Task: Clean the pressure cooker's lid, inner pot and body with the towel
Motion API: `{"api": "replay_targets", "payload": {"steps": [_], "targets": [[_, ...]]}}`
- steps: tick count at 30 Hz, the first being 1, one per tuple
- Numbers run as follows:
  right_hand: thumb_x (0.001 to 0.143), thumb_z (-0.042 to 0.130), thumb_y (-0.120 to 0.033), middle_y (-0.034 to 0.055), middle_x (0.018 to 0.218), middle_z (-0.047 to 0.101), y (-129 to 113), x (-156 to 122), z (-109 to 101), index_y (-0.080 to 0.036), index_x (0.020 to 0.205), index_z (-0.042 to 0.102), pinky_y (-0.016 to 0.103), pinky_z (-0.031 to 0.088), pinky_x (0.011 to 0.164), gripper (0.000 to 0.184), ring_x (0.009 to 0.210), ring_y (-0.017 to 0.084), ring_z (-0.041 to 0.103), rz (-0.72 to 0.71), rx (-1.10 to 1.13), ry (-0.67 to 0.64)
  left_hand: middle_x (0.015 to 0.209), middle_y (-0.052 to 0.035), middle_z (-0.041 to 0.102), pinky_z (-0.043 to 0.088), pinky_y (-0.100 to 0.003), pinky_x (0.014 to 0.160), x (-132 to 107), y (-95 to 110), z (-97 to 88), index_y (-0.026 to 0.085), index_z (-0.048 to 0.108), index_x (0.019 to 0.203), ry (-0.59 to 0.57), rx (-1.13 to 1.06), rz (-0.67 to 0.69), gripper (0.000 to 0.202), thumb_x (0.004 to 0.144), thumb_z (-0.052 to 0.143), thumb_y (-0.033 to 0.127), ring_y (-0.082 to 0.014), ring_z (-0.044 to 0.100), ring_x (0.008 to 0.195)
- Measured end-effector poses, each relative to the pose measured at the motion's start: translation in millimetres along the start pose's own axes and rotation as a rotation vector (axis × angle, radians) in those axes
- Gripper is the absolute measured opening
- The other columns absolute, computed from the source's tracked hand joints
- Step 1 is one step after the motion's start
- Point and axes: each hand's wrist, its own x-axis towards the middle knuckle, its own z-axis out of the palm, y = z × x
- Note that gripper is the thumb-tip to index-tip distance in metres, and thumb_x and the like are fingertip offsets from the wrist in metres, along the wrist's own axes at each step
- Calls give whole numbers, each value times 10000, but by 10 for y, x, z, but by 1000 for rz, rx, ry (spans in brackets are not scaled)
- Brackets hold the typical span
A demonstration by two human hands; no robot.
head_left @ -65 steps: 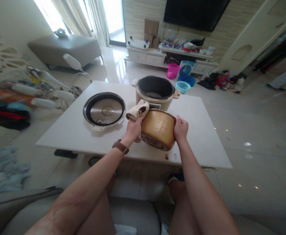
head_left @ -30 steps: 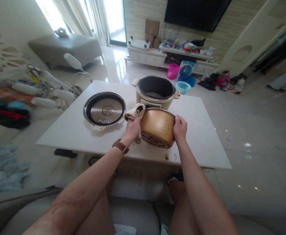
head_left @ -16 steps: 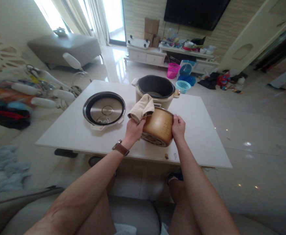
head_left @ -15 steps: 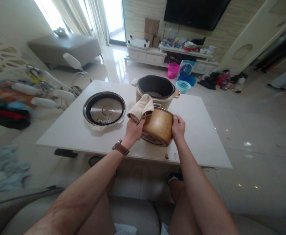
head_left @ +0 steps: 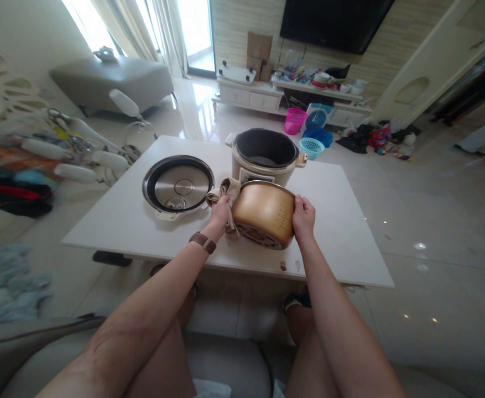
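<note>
Honestly, pot (head_left: 262, 210): tilted over the table (head_left: 329, 226), probably mid-wipe
Left hand (head_left: 220, 214): fist round the cloth (head_left: 230, 190)
Right hand (head_left: 304, 217): clamped on pot's side
Next wipe: steady hold needed, imo

I've got a tall window (head_left: 194, 33) glowing bright at the upper left of my feed, pale curtains (head_left: 172, 38) next to it and a grey bench (head_left: 113, 83) lower down. Top right of centre there's a black TV (head_left: 335, 23) on a striped beige wall (head_left: 242, 16), low white cabinet (head_left: 248, 98) below. Super shiny tile floor (head_left: 441, 221) down the right side, catching light spots (head_left: 420, 246).
</note>
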Motion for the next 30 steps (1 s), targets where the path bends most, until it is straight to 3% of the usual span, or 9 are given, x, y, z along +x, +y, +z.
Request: {"api": "replay_targets", "payload": {"steps": [2,5,10,16,20,26,30], "targets": [[890,489,-866,-53,621,391,10,13,-13,-268,652,421,318,319,614,647,654,155,388,0,-11,-1,912,-122,801,637,-403,887,3,-14,-4,131,732,974,6,-64,-187,240,914,583,310,-286,780,984],[893,465,-876,-50,624,385,35,36,-29,-272,658,417,320,321,615,650,662,160,389,-1,-35,2,826,-110,782,643,-376,803,-16,-25,7,130,725,939,6,-92,-249,223,915,581,298,-264,777,868],[874,419,-924,-41,657,441,111,58,-49,-263,687,451,315,346,650,688,699,167,429,20,-38,-69,943,-112,807,623,-384,923,-20,-6,23,123,752,1056,63,-5,-36,294,869,657,329,-267,770,1004],[953,405,-813,48,890,696,107,62,-110,-232,856,627,353,438,846,630,916,227,587,18,-75,-106,1241,-99,790,526,-419,1141,-94,58,40,180,782,1141,69,84,243,329,860,687,324,-299,690,1284],[985,438,-647,73,1083,740,-6,56,-119,-225,1000,680,368,448,968,486,1046,234,619,-59,-26,-52,1284,-86,782,479,-422,1202,-192,60,83,187,778,1138,7,114,305,310,875,682,318,-298,671,1324],[945,522,-598,-10,784,603,-43,34,-108,-247,768,556,331,412,806,395,809,193,530,-26,-88,-35,1395,-69,744,421,-392,1250,-283,43,128,207,748,1212,-61,153,359,343,880,694,275,-285,619,1409],[925,556,-630,-23,772,577,-8,44,-107,-250,772,540,319,396,782,410,791,181,500,-22,-95,-35,1360,-76,755,455,-419,1224,-231,12,116,198,746,1188,-38,101,290,329,875,693,286,-294,648,1367]]}}
